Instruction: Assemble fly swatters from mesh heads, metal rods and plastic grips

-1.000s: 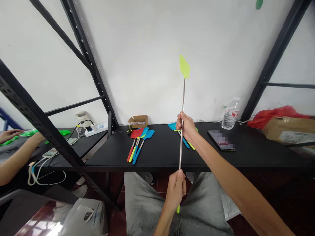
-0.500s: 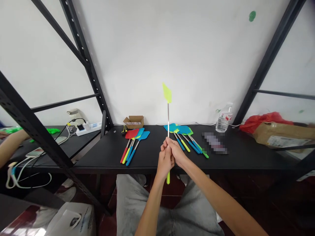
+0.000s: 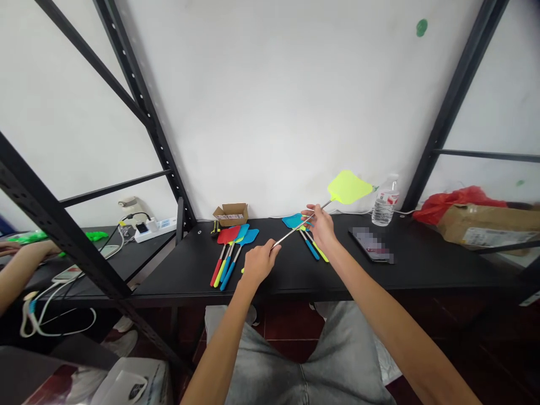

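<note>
A yellow-green fly swatter (image 3: 348, 187) is held at a slant above the black table, its head up to the right. My left hand (image 3: 258, 263) is closed around the handle end, and a bit of the yellow handle shows behind it. My right hand (image 3: 323, 228) grips the thin metal shaft just below the head, some fingers loosely curled. Behind the right hand lies a group of swatters with a blue head (image 3: 292, 221), partly hidden by the hand and forearm. To the left of my left hand lies another group, with a red swatter (image 3: 228, 234) and a blue swatter (image 3: 248, 237).
A small open cardboard box (image 3: 231, 215) stands by the wall. On the right are a blurred-out flat dark object (image 3: 371, 246), a water bottle (image 3: 385, 202) and a cardboard package (image 3: 485, 229). Black rack posts (image 3: 158, 135) frame the table. Another person's arm (image 3: 29, 264) shows at far left.
The swatter has gone from upright to slanting right, its head now turned broadside. My hands, together before, have moved apart: left toward the handle end, right up near the head.
</note>
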Demonstrator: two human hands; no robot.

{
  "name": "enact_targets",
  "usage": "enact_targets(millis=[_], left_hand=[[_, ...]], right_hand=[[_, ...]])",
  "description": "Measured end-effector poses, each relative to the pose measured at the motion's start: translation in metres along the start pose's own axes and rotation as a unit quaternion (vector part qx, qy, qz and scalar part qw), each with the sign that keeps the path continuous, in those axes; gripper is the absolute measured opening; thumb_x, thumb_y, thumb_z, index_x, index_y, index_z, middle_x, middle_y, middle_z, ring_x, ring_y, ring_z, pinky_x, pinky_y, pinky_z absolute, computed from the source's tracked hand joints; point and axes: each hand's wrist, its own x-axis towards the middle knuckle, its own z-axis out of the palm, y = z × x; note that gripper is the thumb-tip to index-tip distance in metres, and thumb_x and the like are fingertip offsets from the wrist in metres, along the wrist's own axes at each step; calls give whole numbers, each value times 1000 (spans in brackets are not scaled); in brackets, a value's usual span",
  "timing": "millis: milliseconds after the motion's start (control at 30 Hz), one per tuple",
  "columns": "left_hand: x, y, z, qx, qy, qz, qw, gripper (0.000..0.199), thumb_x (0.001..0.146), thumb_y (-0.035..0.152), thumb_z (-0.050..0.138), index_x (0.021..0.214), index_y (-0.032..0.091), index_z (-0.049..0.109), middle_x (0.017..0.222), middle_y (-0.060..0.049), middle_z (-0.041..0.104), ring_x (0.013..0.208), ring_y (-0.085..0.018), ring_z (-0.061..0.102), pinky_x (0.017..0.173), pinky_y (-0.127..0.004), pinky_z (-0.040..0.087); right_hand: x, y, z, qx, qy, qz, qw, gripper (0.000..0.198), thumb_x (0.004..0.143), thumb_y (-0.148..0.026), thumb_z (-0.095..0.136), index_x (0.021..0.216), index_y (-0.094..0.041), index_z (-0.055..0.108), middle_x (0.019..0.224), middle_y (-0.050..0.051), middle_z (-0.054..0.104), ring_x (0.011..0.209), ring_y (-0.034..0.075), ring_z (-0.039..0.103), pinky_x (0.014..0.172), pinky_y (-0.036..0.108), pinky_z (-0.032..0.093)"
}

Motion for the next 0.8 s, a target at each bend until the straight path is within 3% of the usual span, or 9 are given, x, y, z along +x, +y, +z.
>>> enact_targets(millis=[200,400,500,667,800], left_hand=[[-15,-16,21,10,-5,-7,1000,41,99,51,27,103,24,57,87,-6,68,87,-22,64,64,-24,30],[-12,-25,28,34,-26,-22,999,46,95,56,33,82,22,61,80,-8,66,84,-23,63,65,-25,31],[-8,-24,32,39,-35,-43,998,44,94,53,38,80,21,64,81,-8,66,86,-24,62,67,-26,33],[-5,-24,34,32,-37,-55,997,45,92,52,39,78,20,67,83,-10,67,87,-25,63,68,-28,36],[-3,-27,34,23,-41,-64,997,45,91,52,39,77,20,69,82,-11,68,86,-26,64,68,-28,37]], right_hand=[[11,-1,-17,28,47,5,999,40,75,-61,66,85,-23,59,71,0,67,59,14,61,51,26,45],[28,-11,-30,121,146,30,981,35,87,-60,51,88,-25,57,65,-4,59,50,10,53,48,24,41],[33,-16,-32,141,132,12,981,40,89,-63,45,78,-24,50,55,-6,48,42,9,43,44,24,38],[33,-14,-26,102,101,-35,989,55,85,-73,39,63,-24,29,44,-10,18,36,9,15,34,25,20],[29,-8,-13,121,118,-32,985,59,85,-75,34,62,-24,15,46,-9,9,38,9,9,33,27,14]])
